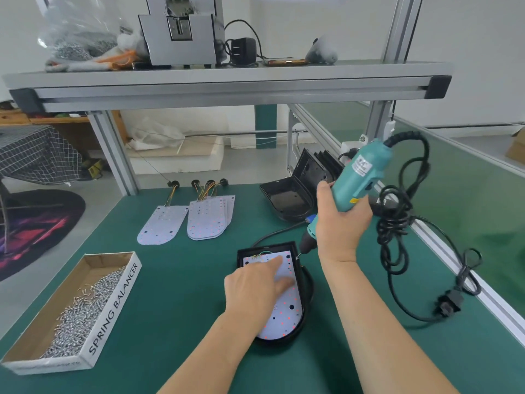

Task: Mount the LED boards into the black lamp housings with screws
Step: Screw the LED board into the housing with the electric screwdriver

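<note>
A person's left hand [255, 285] lies flat on a white LED board [284, 317], its fingers [277, 263] straight and spread, pressing the board down and grasping nothing. The board, dotted with small red points and dark holes, sits inside a black lamp housing [281, 341] on the green tabletop [176, 280], near the front edge and a little right of the middle. The right hand [341, 220] is curled round the body of a teal electric screwdriver [360, 177], held tilted with its bit pointing down and to the left; the tip meets the board's far right corner. The screwdriver carries a white label and a yellow sticker, both too small to read. Its black cord [397, 231] hangs in tangled loops to the right and ends in a plug [450, 304] lying on the tabletop. To the left stands a long, shallow cardboard box [113, 308] printed "SPRING BALANCER" along its side, with a heap of silver screws [82, 314] in it. Farther back lie one single spare board [162, 223] and, just beside it, a fanned stack of boards [208, 220], with coloured wires at their far ends. At the back right, an empty housing [287, 200] lies open side up, and more housings [315, 169] stand on edge behind it.
</note>
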Action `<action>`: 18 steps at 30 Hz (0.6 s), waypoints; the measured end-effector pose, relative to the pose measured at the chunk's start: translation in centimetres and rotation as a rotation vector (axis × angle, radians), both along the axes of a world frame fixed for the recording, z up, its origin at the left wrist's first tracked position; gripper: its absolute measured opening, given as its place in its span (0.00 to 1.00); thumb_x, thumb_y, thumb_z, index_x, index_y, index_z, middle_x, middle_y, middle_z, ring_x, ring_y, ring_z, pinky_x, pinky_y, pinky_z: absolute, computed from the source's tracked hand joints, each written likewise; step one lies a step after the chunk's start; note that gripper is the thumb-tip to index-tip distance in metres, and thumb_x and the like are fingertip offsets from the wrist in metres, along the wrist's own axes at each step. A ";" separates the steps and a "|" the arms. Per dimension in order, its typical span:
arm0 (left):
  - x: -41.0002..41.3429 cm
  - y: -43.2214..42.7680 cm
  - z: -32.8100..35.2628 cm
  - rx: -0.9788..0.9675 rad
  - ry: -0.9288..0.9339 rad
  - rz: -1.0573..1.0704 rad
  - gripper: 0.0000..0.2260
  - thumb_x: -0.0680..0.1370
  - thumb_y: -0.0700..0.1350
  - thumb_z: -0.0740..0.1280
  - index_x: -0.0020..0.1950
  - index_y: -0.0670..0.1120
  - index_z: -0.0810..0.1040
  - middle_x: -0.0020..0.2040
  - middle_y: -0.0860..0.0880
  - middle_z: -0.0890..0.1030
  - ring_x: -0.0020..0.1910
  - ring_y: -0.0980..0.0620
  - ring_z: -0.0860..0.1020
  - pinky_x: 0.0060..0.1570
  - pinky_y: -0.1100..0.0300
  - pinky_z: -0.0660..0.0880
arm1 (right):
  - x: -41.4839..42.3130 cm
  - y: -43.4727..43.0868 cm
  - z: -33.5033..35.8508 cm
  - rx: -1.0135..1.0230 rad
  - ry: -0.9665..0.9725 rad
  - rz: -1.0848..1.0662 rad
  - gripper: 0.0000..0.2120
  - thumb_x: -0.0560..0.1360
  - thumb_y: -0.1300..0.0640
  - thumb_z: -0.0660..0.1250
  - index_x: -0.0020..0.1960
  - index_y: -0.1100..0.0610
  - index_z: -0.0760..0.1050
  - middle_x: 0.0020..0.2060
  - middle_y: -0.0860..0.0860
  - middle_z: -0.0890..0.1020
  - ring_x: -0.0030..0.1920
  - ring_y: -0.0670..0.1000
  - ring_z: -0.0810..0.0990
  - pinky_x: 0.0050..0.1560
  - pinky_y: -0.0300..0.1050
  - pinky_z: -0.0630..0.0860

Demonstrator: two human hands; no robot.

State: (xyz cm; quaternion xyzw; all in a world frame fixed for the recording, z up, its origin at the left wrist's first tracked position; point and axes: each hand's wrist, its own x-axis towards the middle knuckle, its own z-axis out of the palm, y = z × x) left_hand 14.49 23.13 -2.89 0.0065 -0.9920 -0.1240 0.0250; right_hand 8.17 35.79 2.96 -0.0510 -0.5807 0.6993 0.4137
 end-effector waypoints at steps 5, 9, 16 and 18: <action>-0.2 1.0 0.3 -0.078 0.014 -0.041 0.13 0.80 0.60 0.60 0.46 0.51 0.66 0.36 0.50 0.72 0.39 0.44 0.70 0.29 0.58 0.56 | -0.4 -0.4 -0.8 0.084 0.001 0.007 0.12 0.69 0.48 0.72 0.36 0.53 0.71 0.27 0.44 0.75 0.29 0.52 0.74 0.33 0.53 0.77; -0.3 1.2 0.3 -0.109 0.033 -0.073 0.12 0.80 0.60 0.60 0.48 0.52 0.67 0.41 0.49 0.78 0.42 0.44 0.74 0.33 0.57 0.60 | -0.6 -0.7 -1.4 0.094 -0.001 0.020 0.13 0.69 0.50 0.72 0.37 0.56 0.72 0.29 0.53 0.77 0.30 0.59 0.76 0.32 0.52 0.77; -0.6 1.2 -0.3 -0.124 0.056 -0.098 0.13 0.80 0.60 0.60 0.56 0.53 0.72 0.47 0.48 0.82 0.49 0.44 0.80 0.38 0.57 0.63 | -0.9 -0.7 -2.4 0.138 0.000 0.048 0.16 0.70 0.50 0.72 0.39 0.62 0.72 0.27 0.45 0.73 0.27 0.45 0.71 0.30 0.42 0.72; -0.8 1.2 -0.4 -0.123 0.054 -0.099 0.13 0.80 0.60 0.60 0.56 0.53 0.73 0.47 0.48 0.82 0.49 0.44 0.80 0.38 0.57 0.64 | -0.9 -0.7 -2.5 0.142 0.000 0.054 0.15 0.71 0.51 0.72 0.38 0.62 0.71 0.27 0.45 0.73 0.27 0.46 0.71 0.30 0.43 0.72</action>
